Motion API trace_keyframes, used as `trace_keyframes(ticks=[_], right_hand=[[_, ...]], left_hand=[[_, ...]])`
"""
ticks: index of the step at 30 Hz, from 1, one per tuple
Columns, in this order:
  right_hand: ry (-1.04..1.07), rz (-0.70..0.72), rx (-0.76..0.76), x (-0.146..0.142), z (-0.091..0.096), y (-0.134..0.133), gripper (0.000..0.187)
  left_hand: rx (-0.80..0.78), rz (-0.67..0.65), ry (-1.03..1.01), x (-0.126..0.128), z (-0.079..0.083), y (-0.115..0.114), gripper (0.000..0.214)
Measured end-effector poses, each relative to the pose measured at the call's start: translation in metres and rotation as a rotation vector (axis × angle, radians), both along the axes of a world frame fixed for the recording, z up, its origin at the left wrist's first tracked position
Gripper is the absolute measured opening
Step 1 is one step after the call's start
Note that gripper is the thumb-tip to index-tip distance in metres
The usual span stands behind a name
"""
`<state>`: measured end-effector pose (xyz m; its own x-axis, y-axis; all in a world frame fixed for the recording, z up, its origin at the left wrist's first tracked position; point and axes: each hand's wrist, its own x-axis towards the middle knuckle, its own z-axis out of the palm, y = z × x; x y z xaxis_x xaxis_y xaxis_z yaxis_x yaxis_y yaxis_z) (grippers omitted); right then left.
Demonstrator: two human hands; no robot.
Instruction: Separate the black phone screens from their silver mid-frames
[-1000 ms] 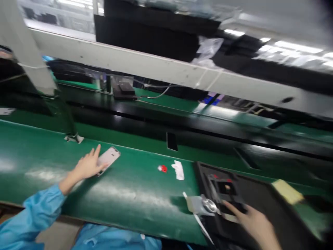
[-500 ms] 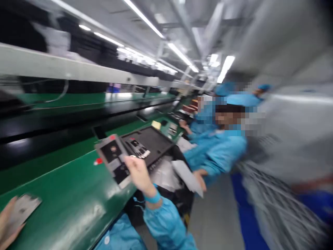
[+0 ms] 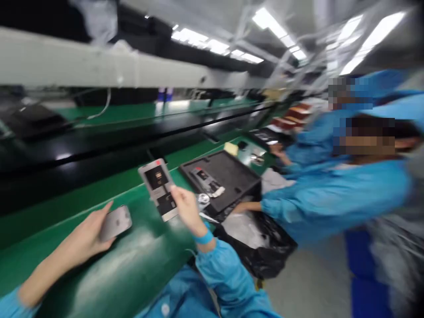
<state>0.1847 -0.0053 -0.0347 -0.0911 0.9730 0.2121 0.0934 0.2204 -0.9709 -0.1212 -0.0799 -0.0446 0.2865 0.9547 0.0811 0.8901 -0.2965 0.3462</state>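
Observation:
My left hand (image 3: 88, 232) is closed around a grey phone-like piece (image 3: 115, 223), held over the green work surface (image 3: 145, 260). A flat, pale-edged phone part (image 3: 158, 190) with dark panels and a red spot at its top is tilted up in my right hand (image 3: 188, 211), which grips its right edge. Just beyond that hand, a dark tray (image 3: 232, 176) holds a similar phone part (image 3: 207, 182). A round white item (image 3: 203, 199) lies beside the tray's near corner.
A co-worker in a blue smock (image 3: 314, 207) reaches over a black plastic bag (image 3: 271, 247) on the right. Behind the tray sits a yellow block (image 3: 231, 149). A black strip runs along the bench, below a white beam (image 3: 159, 70). Blue items (image 3: 369, 282) stand on the floor.
The view has swung left, so the bench and people appear farther right. My left hand with its grey piece shows more fully. The co-worker's white sheet is gone from view; that arm reaches to the bag.

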Motion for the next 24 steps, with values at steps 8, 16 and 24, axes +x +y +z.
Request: trace_keyframes(ticks=[8, 16, 24], right_hand=[[-0.099, -0.053, -0.116, 0.009, -0.049, -0.008, 0.069], [-0.082, -0.066, -0.165, -0.003, -0.072, -0.014, 0.071], [-0.045, -0.06, -0.192, -0.009, -0.077, -0.009, 0.071]], left_hand=[[-0.277, -0.023, 0.093, 0.009, -0.037, -0.007, 0.093], [-0.058, 0.025, -0.025, -0.037, -0.076, -0.047, 0.11], [0.029, 0.117, -0.276, -0.071, -0.076, -0.06, 0.091]])
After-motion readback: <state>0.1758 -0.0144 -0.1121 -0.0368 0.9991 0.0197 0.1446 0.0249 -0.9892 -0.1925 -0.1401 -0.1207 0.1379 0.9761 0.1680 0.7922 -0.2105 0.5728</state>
